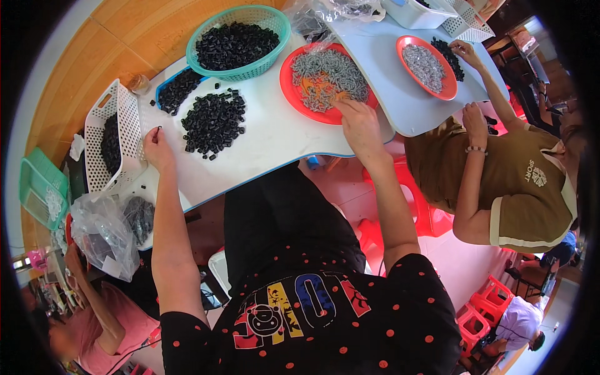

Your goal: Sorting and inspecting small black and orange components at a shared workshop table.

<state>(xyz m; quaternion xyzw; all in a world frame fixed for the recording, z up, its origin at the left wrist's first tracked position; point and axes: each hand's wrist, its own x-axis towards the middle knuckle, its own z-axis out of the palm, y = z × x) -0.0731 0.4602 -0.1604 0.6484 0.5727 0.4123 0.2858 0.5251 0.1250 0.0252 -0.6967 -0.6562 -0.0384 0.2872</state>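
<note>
My left hand (159,150) is closed at the left of the white table, its fingertips pinching a small black plastic piece (159,128). Just right of it lies a loose pile of similar black pieces (214,122). My right hand (360,125) reaches over the near rim of a round red tray (289,87). Its fingers are drawn together at the heap of small grey screw-like parts (331,67) there; what they grip is too small to make out. Orange patches of the tray's bottom show between the parts.
A green basket (284,31) of black pieces stands at the back, with a blue-edged tray (164,94) beside it. A white perforated basket (94,128) and a plastic bag (106,234) are at left. On the right, a co-worker (500,181) sits at the adjoining table by a red bowl (400,47).
</note>
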